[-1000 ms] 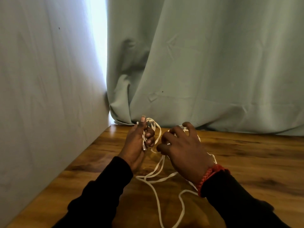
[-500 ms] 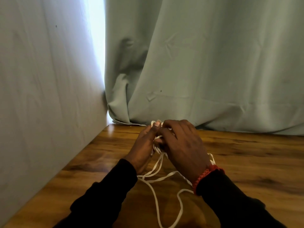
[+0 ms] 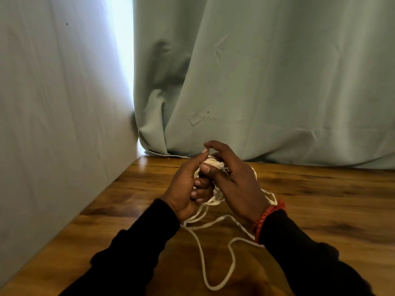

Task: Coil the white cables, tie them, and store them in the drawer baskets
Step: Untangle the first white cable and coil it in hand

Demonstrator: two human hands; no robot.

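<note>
Since half a sec ago, right hand (image 3: 237,184) slid off w/ index lifted, left hand (image 3: 188,189) showed more. White cable (image 3: 210,165) sat bundled btwn both palms above the wooden table (image 3: 320,199), left fingers curled round it, right thumb pinching the top; loose loops trailed near.

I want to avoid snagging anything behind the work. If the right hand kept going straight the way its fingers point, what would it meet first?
Probably the curtain. The right hand, gripping the white cable, points forward-left over the table; nothing else shows between, though depth is unclear.
</note>
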